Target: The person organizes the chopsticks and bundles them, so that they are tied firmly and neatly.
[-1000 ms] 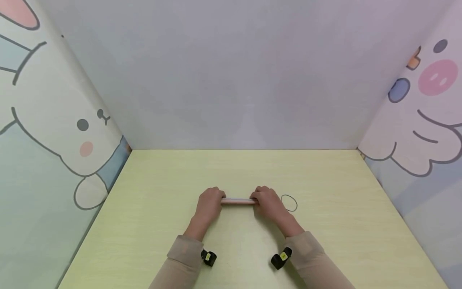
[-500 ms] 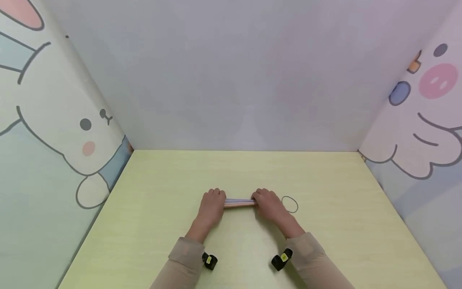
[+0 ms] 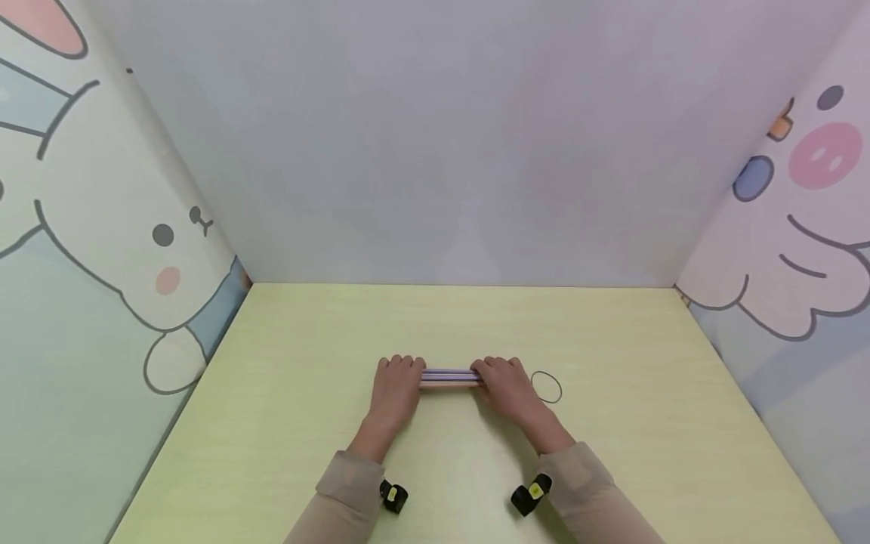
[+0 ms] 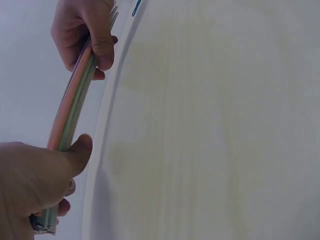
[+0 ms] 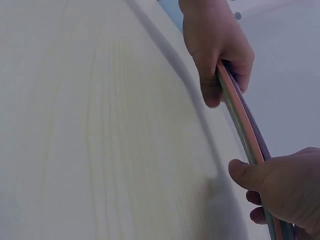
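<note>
A bundle of thin pastel sticks lies crosswise between my hands, close over the table. Purple and orange tones show in the head view; orange and green lengths run side by side in the left wrist view. My left hand grips the left part, its thumb along the near side. Around the right part curl the fingers of my right hand. The far ends under the palms are mostly hidden, though a short tip pokes out below the left hand in its wrist view. Just right of the right hand lies a thin dark loop.
The pale wooden table meets a grey wall at the back. Side panels with cartoon animals stand left and right. A small black camera sits at the left cuff, another at the right.
The bundle has turned in my hands, so purple sticks now face up where a paler, narrower side showed before. Both hands have shifted only slightly. The loop stays put.
</note>
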`<act>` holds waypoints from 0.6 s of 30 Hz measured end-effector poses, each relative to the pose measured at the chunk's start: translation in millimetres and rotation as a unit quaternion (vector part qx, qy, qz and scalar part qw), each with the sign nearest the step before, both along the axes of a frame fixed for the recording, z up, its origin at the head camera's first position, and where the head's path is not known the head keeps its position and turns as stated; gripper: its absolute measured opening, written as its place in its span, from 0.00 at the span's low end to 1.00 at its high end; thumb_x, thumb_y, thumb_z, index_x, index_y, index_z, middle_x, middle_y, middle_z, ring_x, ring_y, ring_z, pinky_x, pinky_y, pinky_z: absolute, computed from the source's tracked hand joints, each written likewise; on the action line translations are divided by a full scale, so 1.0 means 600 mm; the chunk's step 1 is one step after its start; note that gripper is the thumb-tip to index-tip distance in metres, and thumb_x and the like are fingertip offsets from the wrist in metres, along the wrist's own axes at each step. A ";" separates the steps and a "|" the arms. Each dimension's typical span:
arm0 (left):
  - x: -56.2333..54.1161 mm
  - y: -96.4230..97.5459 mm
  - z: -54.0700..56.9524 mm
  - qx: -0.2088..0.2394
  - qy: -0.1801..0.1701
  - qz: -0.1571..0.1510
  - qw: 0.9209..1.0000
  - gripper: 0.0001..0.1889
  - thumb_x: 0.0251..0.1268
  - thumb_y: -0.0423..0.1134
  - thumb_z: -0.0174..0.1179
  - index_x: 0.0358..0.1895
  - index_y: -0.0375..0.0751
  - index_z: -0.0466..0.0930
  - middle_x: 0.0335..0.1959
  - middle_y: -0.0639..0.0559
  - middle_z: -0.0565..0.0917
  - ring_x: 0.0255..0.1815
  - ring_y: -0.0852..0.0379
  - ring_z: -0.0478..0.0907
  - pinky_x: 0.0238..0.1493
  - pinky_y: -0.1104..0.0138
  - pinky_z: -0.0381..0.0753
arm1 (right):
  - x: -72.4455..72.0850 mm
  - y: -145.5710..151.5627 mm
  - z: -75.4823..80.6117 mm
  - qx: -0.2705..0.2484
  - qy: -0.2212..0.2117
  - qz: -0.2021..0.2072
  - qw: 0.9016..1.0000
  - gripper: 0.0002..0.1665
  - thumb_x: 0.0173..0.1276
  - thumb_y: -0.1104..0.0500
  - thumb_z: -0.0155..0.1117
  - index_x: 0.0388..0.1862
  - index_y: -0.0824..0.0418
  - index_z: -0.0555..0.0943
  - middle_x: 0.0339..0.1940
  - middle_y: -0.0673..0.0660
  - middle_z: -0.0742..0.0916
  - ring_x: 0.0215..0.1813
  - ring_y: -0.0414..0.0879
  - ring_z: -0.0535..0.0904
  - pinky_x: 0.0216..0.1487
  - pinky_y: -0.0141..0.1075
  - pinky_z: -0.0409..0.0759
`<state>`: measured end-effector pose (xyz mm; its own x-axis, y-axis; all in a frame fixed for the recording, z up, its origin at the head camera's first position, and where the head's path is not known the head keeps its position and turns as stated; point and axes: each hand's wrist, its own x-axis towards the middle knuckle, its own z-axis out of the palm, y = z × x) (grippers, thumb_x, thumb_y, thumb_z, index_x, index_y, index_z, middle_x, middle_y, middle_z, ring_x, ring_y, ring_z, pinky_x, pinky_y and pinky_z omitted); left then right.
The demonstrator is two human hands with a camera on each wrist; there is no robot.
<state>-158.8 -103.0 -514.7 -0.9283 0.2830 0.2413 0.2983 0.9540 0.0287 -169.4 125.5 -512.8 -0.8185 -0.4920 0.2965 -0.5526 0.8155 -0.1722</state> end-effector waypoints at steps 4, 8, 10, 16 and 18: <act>-0.005 -0.006 -0.002 0.018 0.094 0.010 0.995 0.14 0.42 0.35 0.78 0.33 0.46 0.83 0.26 0.53 0.82 0.27 0.53 0.73 0.34 0.62 0.65 | -0.003 0.001 0.002 -0.011 0.018 -0.021 1.000 0.14 0.59 0.52 0.78 0.38 0.56 0.83 0.26 0.49 0.83 0.29 0.46 0.79 0.35 0.44 0.70; -0.012 -0.014 -0.001 0.052 0.205 0.020 0.977 0.15 0.37 0.35 0.80 0.25 0.43 0.80 0.22 0.52 0.80 0.23 0.52 0.72 0.32 0.61 0.65 | -0.008 0.008 0.007 -0.056 0.042 -0.062 0.996 0.14 0.57 0.50 0.80 0.31 0.55 0.83 0.19 0.46 0.78 0.22 0.42 0.72 0.31 0.43 0.67; -0.015 -0.017 0.002 0.068 0.250 0.025 0.966 0.14 0.38 0.32 0.78 0.23 0.42 0.79 0.21 0.50 0.80 0.22 0.50 0.73 0.32 0.60 0.66 | -0.012 0.013 0.009 -0.098 0.051 -0.064 0.992 0.18 0.52 0.47 0.83 0.29 0.56 0.83 0.18 0.46 0.76 0.21 0.41 0.68 0.29 0.41 0.67; -0.019 -0.017 0.009 0.124 0.319 0.025 0.939 0.14 0.45 0.35 0.79 0.22 0.40 0.78 0.22 0.48 0.80 0.24 0.47 0.75 0.31 0.58 0.68 | -0.018 0.020 0.010 -0.240 0.069 0.000 0.968 0.24 0.44 0.46 0.85 0.32 0.59 0.84 0.24 0.49 0.83 0.22 0.39 0.74 0.24 0.32 0.73; -0.020 -0.015 0.011 0.140 0.333 0.019 0.932 0.16 0.47 0.39 0.80 0.22 0.39 0.78 0.22 0.48 0.80 0.24 0.47 0.76 0.30 0.58 0.69 | -0.020 0.018 0.013 -0.282 0.093 0.022 0.955 0.17 0.52 0.52 0.81 0.32 0.61 0.85 0.25 0.51 0.86 0.22 0.41 0.79 0.24 0.32 0.77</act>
<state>-170.8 -112.2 -508.3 -0.5541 0.0931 0.8272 0.3051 0.9473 0.0977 -181.5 136.6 -504.9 -0.7081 -0.2435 0.6628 -0.6480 0.5970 -0.4730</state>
